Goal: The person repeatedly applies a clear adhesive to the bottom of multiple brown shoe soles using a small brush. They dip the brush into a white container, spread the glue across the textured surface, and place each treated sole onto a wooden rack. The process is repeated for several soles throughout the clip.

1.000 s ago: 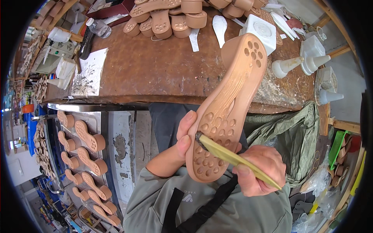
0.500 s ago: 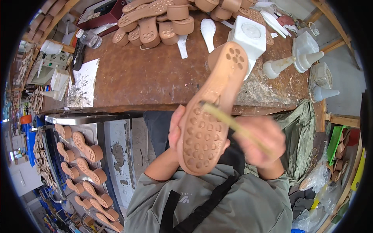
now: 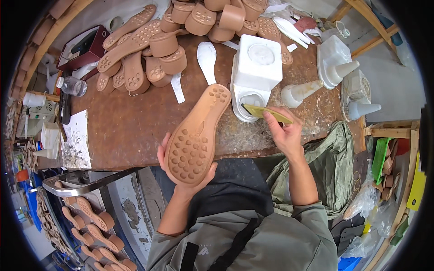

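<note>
Two bare hands are each grasping something at the near side of a brown table [image 3: 126, 131]. The left hand [image 3: 186, 191] is gripping a tan shoe sole [image 3: 190, 149] by its broad end, with the fingers curling round one edge and the thumb pressing along the other. The sole is showing its dimpled underside, its broad end pointing toward the person's body and its narrow end reaching out over the tabletop. The right hand [image 3: 287, 133] is pinching a brush [image 3: 269, 114] with a flat yellowish handle, and the dark tip is sitting at the round mouth of a white container [image 3: 258, 63]; whether it is touching the inside is not showing clearly. A white spoon-shaped piece [image 3: 206, 58] is lying just beyond the sole's narrow end. Farther back, a heap of tan heeled soles [image 3: 201, 19] is covering part of the table, and to the right of the container a white cone-tipped bottle [image 3: 298, 93] is resting. At the lower left, other tan soles [image 3: 92, 214] are lying in rows, while a green cloth [image 3: 332, 158] is hanging in folds along the table's near right side.
</note>
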Demonstrator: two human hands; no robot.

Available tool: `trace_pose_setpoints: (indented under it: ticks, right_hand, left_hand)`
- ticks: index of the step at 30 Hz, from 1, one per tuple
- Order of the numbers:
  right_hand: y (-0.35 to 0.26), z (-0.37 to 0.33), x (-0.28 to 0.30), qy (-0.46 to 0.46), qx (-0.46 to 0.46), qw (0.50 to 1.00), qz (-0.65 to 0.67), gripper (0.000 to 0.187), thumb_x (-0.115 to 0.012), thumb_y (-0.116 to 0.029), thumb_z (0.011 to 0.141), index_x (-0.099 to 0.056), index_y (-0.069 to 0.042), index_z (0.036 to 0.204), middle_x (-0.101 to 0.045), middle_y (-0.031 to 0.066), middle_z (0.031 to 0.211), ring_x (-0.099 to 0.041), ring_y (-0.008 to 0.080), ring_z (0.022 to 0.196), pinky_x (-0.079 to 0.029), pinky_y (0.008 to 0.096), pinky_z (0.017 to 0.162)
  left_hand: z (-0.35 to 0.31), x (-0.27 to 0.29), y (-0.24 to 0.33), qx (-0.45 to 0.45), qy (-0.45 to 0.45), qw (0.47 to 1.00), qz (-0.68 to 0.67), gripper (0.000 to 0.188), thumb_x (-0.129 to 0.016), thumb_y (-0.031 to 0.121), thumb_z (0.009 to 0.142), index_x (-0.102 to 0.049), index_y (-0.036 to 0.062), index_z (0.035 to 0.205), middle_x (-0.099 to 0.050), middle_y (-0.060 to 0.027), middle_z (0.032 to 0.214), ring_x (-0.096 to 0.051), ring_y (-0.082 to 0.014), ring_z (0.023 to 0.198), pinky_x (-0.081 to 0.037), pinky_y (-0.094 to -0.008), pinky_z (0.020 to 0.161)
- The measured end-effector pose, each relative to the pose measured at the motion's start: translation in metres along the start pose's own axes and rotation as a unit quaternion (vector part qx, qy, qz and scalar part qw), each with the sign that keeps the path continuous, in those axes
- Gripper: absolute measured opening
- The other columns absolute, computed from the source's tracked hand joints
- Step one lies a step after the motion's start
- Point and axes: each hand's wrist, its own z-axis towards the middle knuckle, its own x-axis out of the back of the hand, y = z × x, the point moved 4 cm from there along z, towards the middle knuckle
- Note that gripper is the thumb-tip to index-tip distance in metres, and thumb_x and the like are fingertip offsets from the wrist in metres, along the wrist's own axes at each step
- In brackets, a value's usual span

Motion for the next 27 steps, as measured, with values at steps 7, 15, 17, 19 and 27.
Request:
trace_pose_setpoints:
  ticks: [7,15,17,19,27]
  right_hand:
    - [0.022,-0.001,-0.011,-0.002,-0.135,0.982,0.132,0.014,-0.066,-0.011,0.087,-0.067,0.001,0.094,-0.062,0.0054,0.071,-0.055,0.0100,0.058,-0.042,0.0239,0.052]
    - [0.005,-0.003,0.011,-0.017,-0.264,0.923,0.281,0.014,-0.066,-0.009,0.086,-0.065,0.004,0.091,-0.059,0.0035,0.062,-0.049,0.0067,0.046,-0.035,0.0194,0.041]
    - [-0.028,-0.009,0.017,-0.016,-0.242,0.921,0.303,0.014,-0.066,-0.008,0.086,-0.064,0.005,0.090,-0.060,0.0057,0.063,-0.050,0.0074,0.045,-0.036,0.0196,0.041]
    - [-0.067,-0.015,0.016,-0.021,-0.200,0.917,0.344,0.012,-0.066,-0.005,0.085,-0.064,0.006,0.089,-0.062,0.0085,0.066,-0.053,0.0087,0.048,-0.040,0.0204,0.043]
    - [-0.147,-0.028,-0.006,-0.086,-0.008,0.952,0.294,0.013,-0.066,0.002,0.083,-0.064,0.006,0.095,-0.065,0.0122,0.075,-0.062,0.0134,0.058,-0.047,0.0235,0.049]
  left_hand:
    - [0.003,-0.003,0.001,-0.040,0.004,0.998,0.046,0.112,-0.085,0.026,0.061,-0.008,0.0046,0.139,-0.022,-0.0263,0.140,-0.037,-0.0359,0.128,-0.035,-0.0442,0.105]
    - [-0.006,-0.018,-0.002,-0.073,0.044,0.981,0.172,0.110,-0.078,0.042,0.066,-0.007,0.0088,0.143,-0.030,-0.0239,0.140,-0.034,-0.0385,0.131,-0.033,-0.0444,0.106]
    - [-0.012,-0.009,0.002,-0.043,-0.002,0.976,0.215,0.104,-0.069,0.053,0.069,-0.012,0.0109,0.144,-0.032,-0.0193,0.142,-0.032,-0.0378,0.132,-0.025,-0.0440,0.110]
    - [-0.014,-0.010,0.009,-0.054,0.000,0.971,0.233,0.098,-0.060,0.060,0.072,-0.015,0.0126,0.145,-0.033,-0.0162,0.143,-0.032,-0.0365,0.133,-0.024,-0.0450,0.110]
    - [-0.016,-0.006,0.048,0.154,-0.093,0.863,-0.472,0.083,-0.049,0.057,0.079,-0.023,0.0125,0.143,-0.037,-0.0166,0.141,-0.037,-0.0342,0.130,-0.030,-0.0446,0.107]
